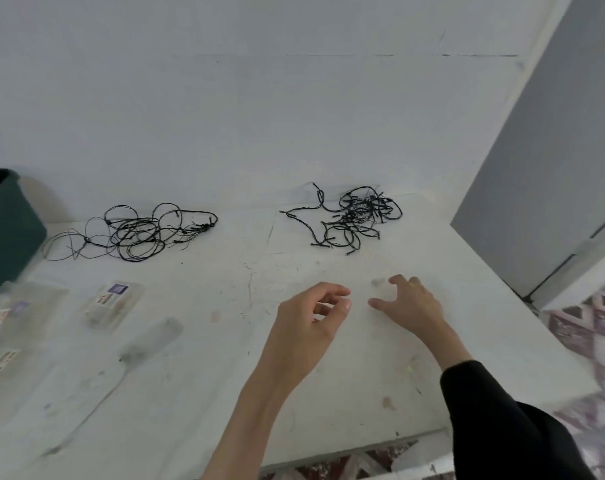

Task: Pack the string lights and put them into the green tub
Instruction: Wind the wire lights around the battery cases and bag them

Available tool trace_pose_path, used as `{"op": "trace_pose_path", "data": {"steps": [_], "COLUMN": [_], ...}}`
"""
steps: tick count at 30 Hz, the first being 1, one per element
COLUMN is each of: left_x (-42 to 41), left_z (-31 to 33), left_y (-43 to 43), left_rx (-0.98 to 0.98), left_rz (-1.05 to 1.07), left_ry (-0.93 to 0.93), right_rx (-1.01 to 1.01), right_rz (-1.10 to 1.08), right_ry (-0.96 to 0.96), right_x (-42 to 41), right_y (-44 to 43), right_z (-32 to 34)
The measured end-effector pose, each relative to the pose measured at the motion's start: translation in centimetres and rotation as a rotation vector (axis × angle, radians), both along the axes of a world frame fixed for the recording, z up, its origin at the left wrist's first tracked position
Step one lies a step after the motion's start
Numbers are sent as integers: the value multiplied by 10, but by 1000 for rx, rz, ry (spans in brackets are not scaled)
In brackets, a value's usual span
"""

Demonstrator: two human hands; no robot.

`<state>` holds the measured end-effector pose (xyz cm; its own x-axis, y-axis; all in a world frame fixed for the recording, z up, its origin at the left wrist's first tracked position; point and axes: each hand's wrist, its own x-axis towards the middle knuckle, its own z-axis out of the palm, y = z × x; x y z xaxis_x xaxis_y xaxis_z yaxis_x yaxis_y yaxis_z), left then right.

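The string lights lie in two black heaps at the back of the white table [224,278], close to the wall [294,98]. The right tangle [358,216] is dense and knotted, thin wire with small dark bulbs, and one loose end trails off to its left. The left tangle [131,232] is looser, lying in wide flat loops that reach almost to the tub [10,230]. The tub is dark green with smooth plastic walls; it stands at the table's left edge and is partly cut off by the frame, and none of the wire is in it.

Both hands hover over the table in front of the right tangle, apart from it, with bare table between. The left hand [311,320] has its fingers loosely curled and grasps nothing. The right hand [408,303] is released, fingers spread forward, with a black sleeve [501,427] at its forearm.

Flat clear bags [114,303] with purple labels lie on the table's left side, blurred. The tabletop is scuffed and stained. A grey panel [553,168] stands at the right, above a patterned floor [588,334].
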<state>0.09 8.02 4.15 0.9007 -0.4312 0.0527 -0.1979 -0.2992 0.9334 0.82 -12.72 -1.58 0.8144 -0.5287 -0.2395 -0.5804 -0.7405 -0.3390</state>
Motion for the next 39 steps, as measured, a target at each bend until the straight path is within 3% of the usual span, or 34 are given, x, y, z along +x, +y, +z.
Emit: {"op": "trace_pose_path", "data": {"steps": [3, 5, 10, 13, 17, 20, 23, 25, 26, 28, 30, 32, 34, 36, 39], "left_x": [-6, -9, -14, -18, -21, -28, -40, -46, -49, -55, -56, -54, -49, -43, -28], "left_z": [-5, -10, -24, -25, -22, -27, -37, -42, -43, -40, -31, -20, -8, 2, 10], "left_y": [-14, -23, -43, -58, -69, -76, -85, -92, -96, -103, -109, -110, -108, -102, -95], "left_rx": [21, 66, 122, 2, -227, -175, -10, 29, 9, -78, -92, -32, -13, -94, -264], "left_rz": [-23, -47, -180, -134, -99, -70, -33, -66, -89, -147, -210, -239, -189, -90, 62], "left_ry": [16, 60, 242, 265, 371, 251, 75, 60, 88, 192, 229, 137, -28, -152, -112], "right_rx": [-22, 59, 573, 750, 673, 755, 1126, 1378, 1402, 1131, 596, 213, -3, 22, 570], "right_rz": [-1, -36, -9, 26, 73, 61, -48, -102, -98, 53, 344, 623, 677, 581, 505], "right_ry": [-37, -180, -486, -551, -681, -729, -732, -763, -792, -862, -851, -702, -503, -326, -142], "right_x": [-4, -11, -22, -28, -34, -37, -40, -41, -41, -43, -47, -48, -44, -41, -43], "right_y": [1, 5, 18, 19, 11, 1, -8, -10, -10, -6, -5, -11, -26, -45, -65], "right_z": [5, 17, 55, 67, 77, 84, 92, 97, 97, 95, 93, 93, 99, 110, 122]}}
